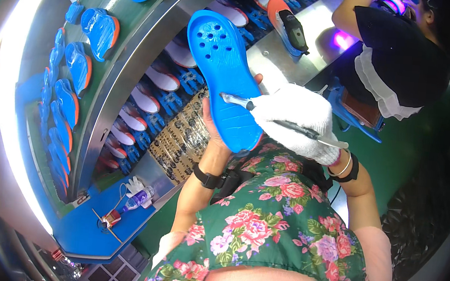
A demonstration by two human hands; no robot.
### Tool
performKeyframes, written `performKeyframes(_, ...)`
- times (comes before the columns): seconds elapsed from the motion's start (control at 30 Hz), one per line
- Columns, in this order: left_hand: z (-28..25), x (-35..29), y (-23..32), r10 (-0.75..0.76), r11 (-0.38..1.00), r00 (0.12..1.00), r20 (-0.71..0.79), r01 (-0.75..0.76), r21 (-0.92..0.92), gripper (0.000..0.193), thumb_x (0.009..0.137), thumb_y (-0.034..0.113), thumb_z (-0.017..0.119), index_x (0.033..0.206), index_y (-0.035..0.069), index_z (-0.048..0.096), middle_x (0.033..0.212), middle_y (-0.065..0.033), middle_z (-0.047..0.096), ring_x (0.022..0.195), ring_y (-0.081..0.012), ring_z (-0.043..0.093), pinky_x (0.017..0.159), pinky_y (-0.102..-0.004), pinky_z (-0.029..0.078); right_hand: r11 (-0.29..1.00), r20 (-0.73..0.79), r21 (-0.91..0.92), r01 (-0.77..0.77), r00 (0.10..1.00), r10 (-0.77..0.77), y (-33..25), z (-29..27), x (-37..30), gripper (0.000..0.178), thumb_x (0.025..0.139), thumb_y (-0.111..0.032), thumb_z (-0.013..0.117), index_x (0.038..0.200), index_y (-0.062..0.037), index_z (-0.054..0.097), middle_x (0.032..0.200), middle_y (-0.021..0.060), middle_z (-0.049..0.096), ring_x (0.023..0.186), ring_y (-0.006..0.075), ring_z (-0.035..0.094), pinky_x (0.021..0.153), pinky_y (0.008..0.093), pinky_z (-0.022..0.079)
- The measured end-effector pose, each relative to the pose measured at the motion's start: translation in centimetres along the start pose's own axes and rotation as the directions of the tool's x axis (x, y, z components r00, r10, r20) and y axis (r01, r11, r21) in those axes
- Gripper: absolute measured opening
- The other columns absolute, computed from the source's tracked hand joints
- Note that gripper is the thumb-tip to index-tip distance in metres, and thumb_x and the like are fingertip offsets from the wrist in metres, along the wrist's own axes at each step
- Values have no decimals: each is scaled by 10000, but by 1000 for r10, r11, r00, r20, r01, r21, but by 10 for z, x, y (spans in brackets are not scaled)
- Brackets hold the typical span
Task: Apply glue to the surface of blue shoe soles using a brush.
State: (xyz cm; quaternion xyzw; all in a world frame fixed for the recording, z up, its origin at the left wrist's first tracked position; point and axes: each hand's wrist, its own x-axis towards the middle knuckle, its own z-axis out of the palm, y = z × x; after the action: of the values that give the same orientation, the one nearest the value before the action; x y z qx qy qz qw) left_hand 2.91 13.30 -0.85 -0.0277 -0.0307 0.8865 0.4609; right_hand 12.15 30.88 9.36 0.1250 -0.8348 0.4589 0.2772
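A blue shoe sole (pixel 225 81) with several round holes near its far end lies tilted across my bare left hand (pixel 211 120). The left fingers and thumb grip its edges from beneath; the palm is mostly hidden. My right hand (pixel 296 117), in a white knit glove, is closed around a thin brush (pixel 239 101). The brush's light tip touches the middle of the sole's upper face, and its dark and pale handle runs back across the glove. Wet-looking streaks show on the sole's near half.
At left, a green conveyor (pixel 131 20) behind a metal rail carries several blue soles with orange edges. Shoe uppers with white bottoms (pixel 145 101) line a rack below. An orange-and-blue shoe (pixel 288 25) sits on a metal surface. Another person (pixel 398 54) works at right. A bottle (pixel 137 199) lies on a blue table.
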Motion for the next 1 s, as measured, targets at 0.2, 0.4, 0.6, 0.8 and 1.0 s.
performKeyframes(0.2, 2, -2, -10, -19, 985, 1000, -23, 15, -171, 1038, 844, 706, 627, 1583, 90, 236, 1567, -239, 356, 1406, -400, 417, 1149, -559, 373, 984, -57, -127, 125, 989, -133, 5, 1, 17, 264, 734, -20, 807, 991, -60, 762, 989, 113, 754, 815, 270, 706, 713, 347, 559)
performKeyframes(0.4, -18, -16, -16, 162, 889, 927, -338, 11, 457, 847, 894, 627, 625, 1517, 105, 386, 1485, -154, 497, 1350, -355, 501, 1131, -538, 414, 959, -82, -211, 190, 974, -211, 14, 6, 44, 273, 785, -49, 757, 1058, -53, 763, 1048, 127, 748, 909, 284, 708, 784, 366, 561)
performKeyframes(0.6, -27, -21, -11, 117, 801, 935, -334, 110, 588, 862, 896, 588, 642, 1540, 101, 340, 1509, -172, 465, 1371, -357, 478, 1152, -539, 385, 977, -99, -109, 184, 976, -195, 16, 26, 26, 315, 800, -39, 694, 1111, -57, 743, 1085, 117, 729, 933, 274, 688, 824, 389, 567)
performKeyframes(0.8, -28, -18, -10, 141, 846, 943, -302, 44, 532, 861, 911, 643, 569, 1549, 112, 339, 1522, -166, 455, 1392, -370, 450, 1159, -556, 363, 995, -91, -37, 96, 991, -99, 17, 6, 25, 263, 799, -76, 749, 1062, -78, 769, 1042, 113, 751, 882, 256, 709, 778, 362, 557)
performKeyframes(1.0, -25, -4, -7, 148, 799, 913, -379, 115, 590, 924, 889, 672, 580, 1556, 91, 310, 1539, -184, 427, 1406, -373, 430, 1162, -552, 358, 995, -68, -31, 90, 993, -92, 18, 21, 9, 248, 819, -51, 750, 1065, -17, 751, 1026, 129, 742, 939, 262, 699, 809, 367, 559)
